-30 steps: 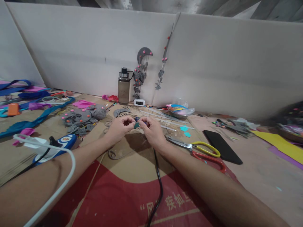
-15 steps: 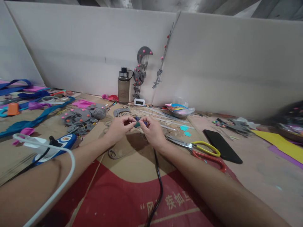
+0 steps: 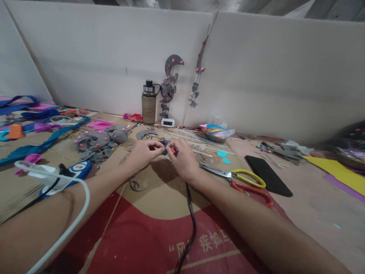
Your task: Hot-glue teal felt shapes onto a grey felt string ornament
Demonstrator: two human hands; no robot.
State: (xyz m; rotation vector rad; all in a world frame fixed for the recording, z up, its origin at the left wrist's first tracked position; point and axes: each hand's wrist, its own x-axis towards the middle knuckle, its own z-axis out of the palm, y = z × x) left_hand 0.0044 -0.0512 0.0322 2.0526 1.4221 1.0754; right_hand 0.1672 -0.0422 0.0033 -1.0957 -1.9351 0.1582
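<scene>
My left hand (image 3: 143, 153) and my right hand (image 3: 182, 157) meet over the cardboard-covered table, fingertips pinched together. Between them sits a small teal felt piece (image 3: 165, 152), gripped by the left fingers. The right fingers pinch a small blue tool with an orange tip (image 3: 172, 150), pressed against the piece; a black cable (image 3: 192, 217) runs back from under the right wrist. Both hands are closed. Much of the piece is hidden by the fingers.
Scissors with yellow and red handles (image 3: 242, 180) and a black phone (image 3: 268, 175) lie to the right. A water bottle (image 3: 149, 102), small clock (image 3: 167, 122) and grey felt hangings (image 3: 169, 85) stand at the back wall. Grey felt cut-outs (image 3: 97, 143) and a blue-white device (image 3: 70, 173) lie left.
The hands have stayed together in place. The right fingers shifted slightly, and the tool's orange tip now shows against the teal piece.
</scene>
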